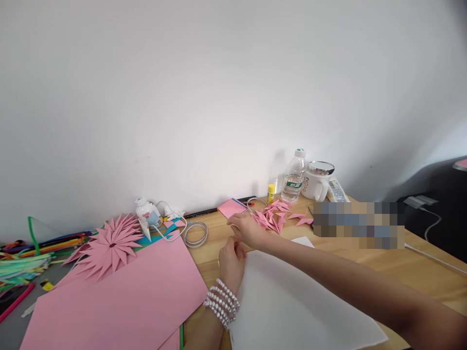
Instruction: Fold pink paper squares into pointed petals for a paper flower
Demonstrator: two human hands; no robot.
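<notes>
My left hand (231, 261), with a pearl bracelet on the wrist, is curled on the wooden table (419, 265) at the top left corner of a white sheet (292, 301); whether it pinches anything is hidden. My right hand (248, 228) reaches across above it, fingers bent, next to a pile of folded pink paper pieces (275, 216). Whether it holds one I cannot tell. A large pink paper sheet (120, 296) lies to the left.
A pink paper flower (109, 245) lies at left beside coloured pipe cleaners (32, 253). Along the wall stand a glue bottle (147, 212), a white cable (189, 232), a pink notepad (231, 207), a yellow glue stick (271, 193), a water bottle (294, 177) and a mug (317, 181).
</notes>
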